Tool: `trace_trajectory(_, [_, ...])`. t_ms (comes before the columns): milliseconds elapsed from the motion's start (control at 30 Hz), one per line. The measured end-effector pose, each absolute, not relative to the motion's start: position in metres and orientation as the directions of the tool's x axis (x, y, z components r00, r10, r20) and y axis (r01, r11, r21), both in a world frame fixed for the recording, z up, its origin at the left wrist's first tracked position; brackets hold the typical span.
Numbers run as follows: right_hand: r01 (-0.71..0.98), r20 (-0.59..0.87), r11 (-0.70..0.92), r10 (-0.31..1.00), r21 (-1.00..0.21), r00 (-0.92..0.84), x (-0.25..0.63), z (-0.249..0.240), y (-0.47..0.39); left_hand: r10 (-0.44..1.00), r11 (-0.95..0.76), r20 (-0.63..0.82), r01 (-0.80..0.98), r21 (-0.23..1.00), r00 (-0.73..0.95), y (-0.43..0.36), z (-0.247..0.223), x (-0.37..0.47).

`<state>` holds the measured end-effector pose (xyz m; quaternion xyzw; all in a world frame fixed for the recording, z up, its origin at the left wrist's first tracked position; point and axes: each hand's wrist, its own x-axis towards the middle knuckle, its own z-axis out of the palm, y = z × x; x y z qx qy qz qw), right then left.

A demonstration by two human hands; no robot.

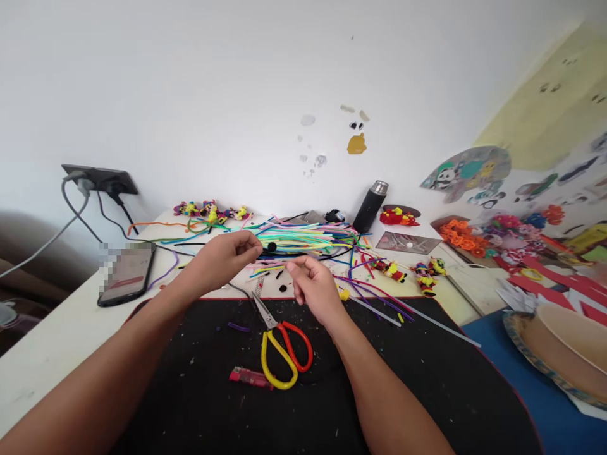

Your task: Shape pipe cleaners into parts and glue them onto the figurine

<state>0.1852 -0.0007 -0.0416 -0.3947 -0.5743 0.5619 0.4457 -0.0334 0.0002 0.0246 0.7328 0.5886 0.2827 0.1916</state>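
Observation:
My left hand is closed in a pinch above the far edge of the mat. A small round black fuzzy piece sits just off its fingertips and appears to be held there. My right hand faces it, thumb and finger pressed together; anything between them is too small to make out. Between and below the hands lies a second round black piece on the table. Scissors with one yellow and one red handle rest on the black mat, beside a red lighter.
Behind the hands is a pile of coloured pipe cleaners. Around it are a black flask, a box and small figures. A phone lies left, a bowl stands right. Cables hang from a wall socket.

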Motion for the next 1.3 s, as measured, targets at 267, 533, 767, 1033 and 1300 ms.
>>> trace_trajectory(267, [0.584, 0.100, 0.417, 0.863, -0.696, -0.496, 0.178, -0.028, -0.039, 0.962, -0.253, 0.240, 0.746, 0.616, 0.128, -0.008, 0.037, -0.032])
trace_trajectory(533, [0.812, -0.132, 0.482, 0.828, -0.330, -0.545, 0.195, -0.026, -0.083, 0.958, -0.277, 0.241, 0.724, 0.632, 0.157, -0.012, 0.045, -0.037])
trace_trajectory(767, [0.838, -0.125, 0.437, 0.859, -0.327, -0.496, 0.193, -0.041, -0.092, 0.950, -0.299, 0.267, 0.721, 0.625, 0.163, -0.016, 0.048, -0.040])
trace_trajectory(1033, [0.399, -0.282, -0.135, 0.898, -0.907, -0.337, 0.211, -0.051, -0.078, 0.940, -0.316, 0.305, 0.714, 0.625, 0.149, -0.013, 0.045, -0.043])
trace_trajectory(1300, [-0.452, -0.105, -0.293, 0.912, -0.843, -0.396, 0.218, -0.064, -0.103, 0.929, -0.333, 0.344, 0.710, 0.620, 0.136, -0.014, 0.045, -0.039])
